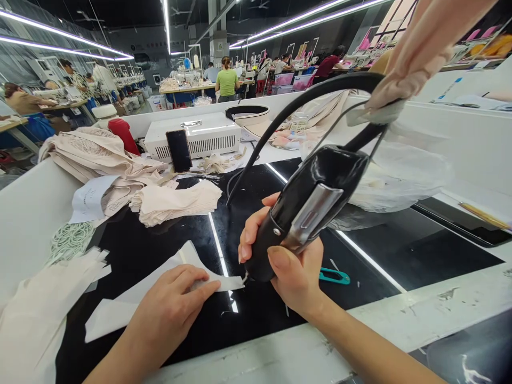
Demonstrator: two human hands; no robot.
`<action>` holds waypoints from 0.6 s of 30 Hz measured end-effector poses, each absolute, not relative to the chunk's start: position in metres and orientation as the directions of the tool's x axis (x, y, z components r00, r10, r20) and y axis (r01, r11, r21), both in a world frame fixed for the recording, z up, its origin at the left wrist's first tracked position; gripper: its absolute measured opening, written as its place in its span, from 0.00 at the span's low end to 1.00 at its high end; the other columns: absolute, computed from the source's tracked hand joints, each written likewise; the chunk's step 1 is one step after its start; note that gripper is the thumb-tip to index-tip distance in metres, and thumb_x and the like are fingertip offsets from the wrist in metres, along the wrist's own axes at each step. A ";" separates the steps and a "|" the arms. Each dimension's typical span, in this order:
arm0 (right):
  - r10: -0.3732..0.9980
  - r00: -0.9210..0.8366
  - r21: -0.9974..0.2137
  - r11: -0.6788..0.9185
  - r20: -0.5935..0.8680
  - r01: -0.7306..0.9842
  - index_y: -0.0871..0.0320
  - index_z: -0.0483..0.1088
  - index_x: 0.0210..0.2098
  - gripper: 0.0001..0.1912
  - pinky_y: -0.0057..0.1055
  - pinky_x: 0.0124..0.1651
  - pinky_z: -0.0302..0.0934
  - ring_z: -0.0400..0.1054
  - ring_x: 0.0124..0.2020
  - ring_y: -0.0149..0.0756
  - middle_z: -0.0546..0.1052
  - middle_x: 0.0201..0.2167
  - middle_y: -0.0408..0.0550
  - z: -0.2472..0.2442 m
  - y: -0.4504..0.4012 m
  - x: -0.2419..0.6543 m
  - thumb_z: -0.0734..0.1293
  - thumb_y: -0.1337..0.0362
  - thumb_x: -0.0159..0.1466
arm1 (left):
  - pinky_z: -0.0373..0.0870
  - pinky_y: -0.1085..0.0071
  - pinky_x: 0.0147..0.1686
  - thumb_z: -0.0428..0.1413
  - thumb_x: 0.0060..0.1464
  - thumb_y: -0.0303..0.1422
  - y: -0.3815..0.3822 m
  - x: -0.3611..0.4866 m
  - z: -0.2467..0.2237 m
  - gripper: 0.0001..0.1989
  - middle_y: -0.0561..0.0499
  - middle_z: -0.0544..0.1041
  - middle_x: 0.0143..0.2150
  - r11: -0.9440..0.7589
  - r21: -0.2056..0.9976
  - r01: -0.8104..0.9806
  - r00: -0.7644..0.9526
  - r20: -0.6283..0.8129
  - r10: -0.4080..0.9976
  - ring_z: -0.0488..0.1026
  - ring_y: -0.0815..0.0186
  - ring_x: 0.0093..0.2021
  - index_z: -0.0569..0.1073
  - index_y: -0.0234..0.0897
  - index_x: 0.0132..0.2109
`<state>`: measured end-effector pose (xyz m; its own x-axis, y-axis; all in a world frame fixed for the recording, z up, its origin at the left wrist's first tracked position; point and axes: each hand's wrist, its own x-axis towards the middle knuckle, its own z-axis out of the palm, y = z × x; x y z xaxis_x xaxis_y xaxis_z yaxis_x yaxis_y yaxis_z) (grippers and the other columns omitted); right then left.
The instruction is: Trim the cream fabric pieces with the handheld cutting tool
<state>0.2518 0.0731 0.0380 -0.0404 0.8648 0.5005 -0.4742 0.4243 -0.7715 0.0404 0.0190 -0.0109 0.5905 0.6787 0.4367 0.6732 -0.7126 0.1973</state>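
My right hand (298, 272) is wrapped around a black corded handheld tool (308, 197) with a silver lever on its side. The tool is tilted, and its small metal tip meets the narrow end of a white fabric piece (132, 298) lying on the black glossy worktop (256, 330). With fingers stretched out, my left hand (172, 304) presses that fabric down just left of the tip. A beige cloth strip (416, 69) ties the tool's cable from above. Behind my right hand lies a teal thread snipper (335, 276).
Stacked beige fabric pieces (180, 200), a phone (178, 151) and a white vented box (212, 136) stand behind. Pale green elastic loops (72, 240) and cut white pieces (44, 314) lie left. A clear plastic bag (400, 176) is right. Other people work at far tables.
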 end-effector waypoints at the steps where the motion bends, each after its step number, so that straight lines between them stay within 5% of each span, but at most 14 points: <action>1: 0.866 -0.037 -0.773 0.425 0.499 -0.470 0.50 0.65 0.44 0.24 0.29 0.22 0.67 0.70 0.21 0.30 0.76 0.29 0.37 0.038 0.073 0.252 0.79 0.50 0.59 | 0.81 0.61 0.45 0.47 0.69 0.20 0.019 0.040 -0.011 0.18 0.45 0.79 0.48 -0.716 0.186 0.672 0.595 0.439 0.673 0.79 0.59 0.46 0.76 0.39 0.55; 18: 0.870 -0.018 -0.778 0.432 0.493 -0.456 0.50 0.66 0.45 0.26 0.31 0.22 0.68 0.70 0.20 0.32 0.77 0.28 0.38 0.038 0.075 0.252 0.80 0.48 0.57 | 0.78 0.65 0.47 0.52 0.70 0.25 0.018 0.040 -0.014 0.08 0.49 0.80 0.46 -0.673 0.357 0.648 0.520 0.438 0.733 0.79 0.62 0.47 0.76 0.39 0.46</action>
